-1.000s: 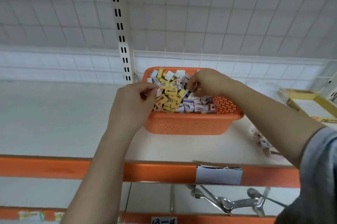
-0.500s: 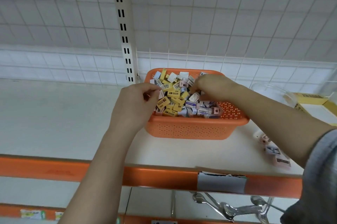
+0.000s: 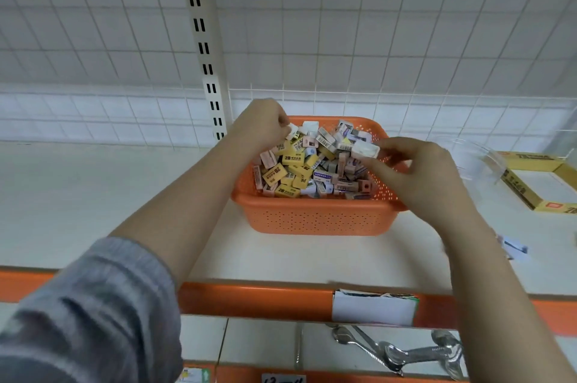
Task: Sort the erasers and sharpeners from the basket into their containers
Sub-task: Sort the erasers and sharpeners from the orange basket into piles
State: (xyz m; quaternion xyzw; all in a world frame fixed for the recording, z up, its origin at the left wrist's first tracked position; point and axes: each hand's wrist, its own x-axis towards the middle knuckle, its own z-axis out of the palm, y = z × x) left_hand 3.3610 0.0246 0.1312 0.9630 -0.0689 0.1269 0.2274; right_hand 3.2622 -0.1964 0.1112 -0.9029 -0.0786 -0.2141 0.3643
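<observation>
An orange perforated basket (image 3: 315, 218) stands on the white shelf, heaped with several yellow and white erasers (image 3: 292, 159) and pinkish sharpeners (image 3: 363, 186). My left hand (image 3: 259, 125) is curled at the basket's back left corner and pinches a small white eraser (image 3: 293, 131). My right hand (image 3: 418, 173) hovers over the basket's right side and pinches a white wrapped eraser (image 3: 365, 150) between thumb and fingers, just above the pile.
A clear plastic container (image 3: 468, 161) and a yellow cardboard box (image 3: 537, 183) stand to the right of the basket. A few small items (image 3: 515, 248) lie on the shelf near my right forearm. The shelf has an orange front rail (image 3: 256, 298); metal spoons (image 3: 399, 351) lie below.
My right hand has lifted out of the pile toward the right with a white eraser. My left hand has moved to the basket's back left corner and pinches a white piece.
</observation>
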